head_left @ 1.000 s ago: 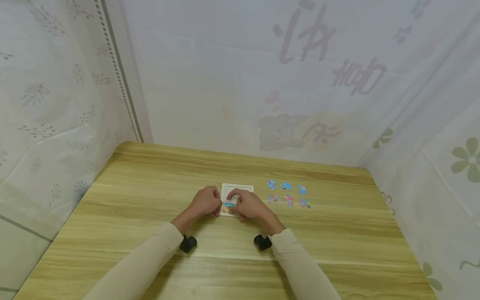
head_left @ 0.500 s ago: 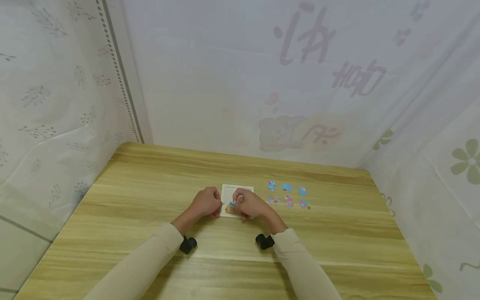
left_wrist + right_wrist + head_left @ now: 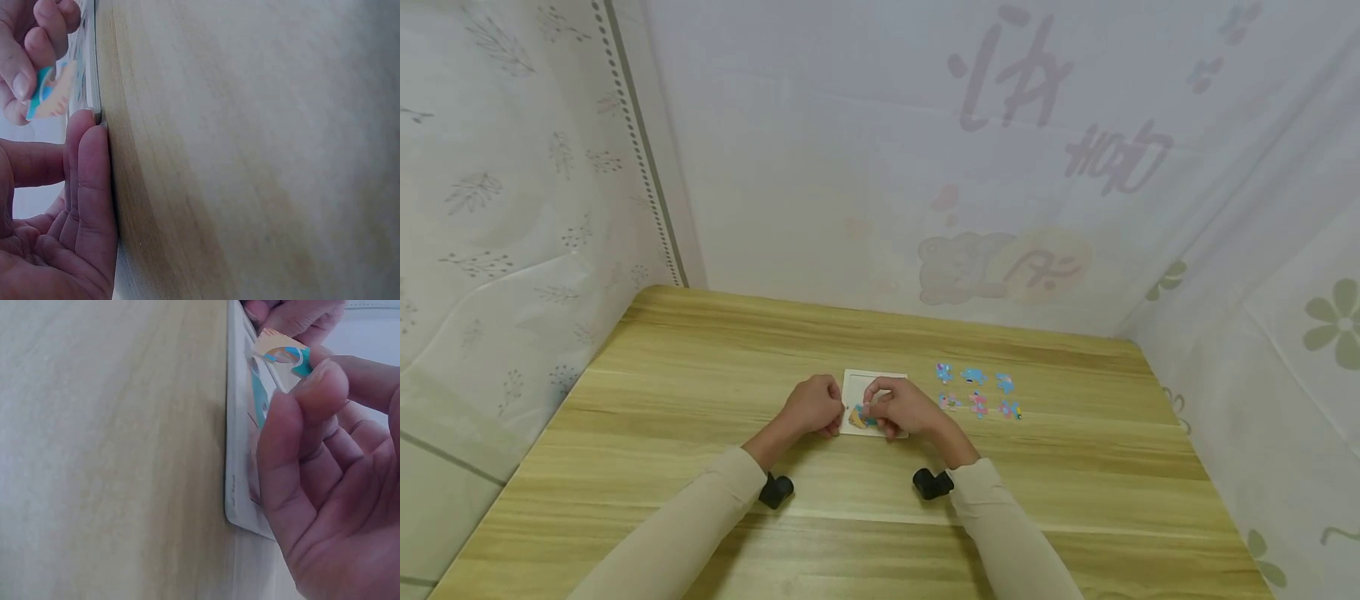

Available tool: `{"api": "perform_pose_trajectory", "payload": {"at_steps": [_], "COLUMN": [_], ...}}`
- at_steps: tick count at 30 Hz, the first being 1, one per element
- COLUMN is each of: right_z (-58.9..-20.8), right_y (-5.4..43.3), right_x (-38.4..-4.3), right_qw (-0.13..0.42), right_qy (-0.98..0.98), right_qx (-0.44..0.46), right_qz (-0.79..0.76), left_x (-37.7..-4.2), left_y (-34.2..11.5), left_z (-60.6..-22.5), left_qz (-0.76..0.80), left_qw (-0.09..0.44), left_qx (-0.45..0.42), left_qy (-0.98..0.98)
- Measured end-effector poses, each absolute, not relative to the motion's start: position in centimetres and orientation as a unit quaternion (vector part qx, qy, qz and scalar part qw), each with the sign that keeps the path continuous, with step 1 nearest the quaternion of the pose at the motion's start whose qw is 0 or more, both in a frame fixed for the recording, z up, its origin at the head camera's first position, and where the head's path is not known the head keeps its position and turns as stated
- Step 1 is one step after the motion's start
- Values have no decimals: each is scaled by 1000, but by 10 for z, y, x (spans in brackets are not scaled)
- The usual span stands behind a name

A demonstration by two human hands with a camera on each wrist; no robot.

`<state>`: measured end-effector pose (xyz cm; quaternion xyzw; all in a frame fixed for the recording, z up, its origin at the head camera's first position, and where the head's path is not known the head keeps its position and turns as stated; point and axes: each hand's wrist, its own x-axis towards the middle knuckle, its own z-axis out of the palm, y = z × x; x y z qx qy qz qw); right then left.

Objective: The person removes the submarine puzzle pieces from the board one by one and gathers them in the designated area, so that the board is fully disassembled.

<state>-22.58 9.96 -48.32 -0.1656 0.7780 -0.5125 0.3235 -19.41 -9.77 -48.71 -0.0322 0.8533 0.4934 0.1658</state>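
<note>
A jigsaw puzzle piece (image 3: pixel 282 351), orange and teal with blue and white marks, is pinched between the thumb and finger of my right hand (image 3: pixel 906 408). It is tilted and held above a pale flat puzzle tray (image 3: pixel 864 377). Part of a teal print or piece (image 3: pixel 259 394) shows in the tray in the right wrist view; my right hand hides much of the rest. My left hand (image 3: pixel 812 404) lies at the tray's left side. In the left wrist view its fairly straight fingers (image 3: pixel 94 181) touch the tray's edge, without visibly wrapping round it.
Right of the tray, loose puzzle pieces lie in two rows on the wooden table (image 3: pixel 1075 467): blue ones such as a far piece (image 3: pixel 973 376), and pink ones such as a near piece (image 3: pixel 978 405). A black wrist device (image 3: pixel 932 483) sits under each forearm. Printed curtains surround the table.
The orange and teal piece, low in the tray's lower left a second ago, is now lifted and turned in my right hand. My left hand has stayed at the tray's edge.
</note>
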Motion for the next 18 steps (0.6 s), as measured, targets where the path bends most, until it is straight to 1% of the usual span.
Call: {"api": "perform_pose_trajectory", "payload": {"at_steps": [6, 10, 18], "right_z": [-477, -472, -468], "right_y": [117, 140, 184], "right_x": [-229, -232, -231], "right_qw": [318, 316, 315], "right_qy": [773, 780, 797], "right_qx": [-156, -162, -141], "right_qz": [-526, -515, -495], "left_x": [-194, -194, -194], "left_y": [-97, -97, -96], "left_z": [-488, -488, -486], "left_qz": [497, 497, 496], "left_qw": [163, 162, 162], "left_qx": [-34, -38, -44], "left_qy": [852, 851, 852]}}
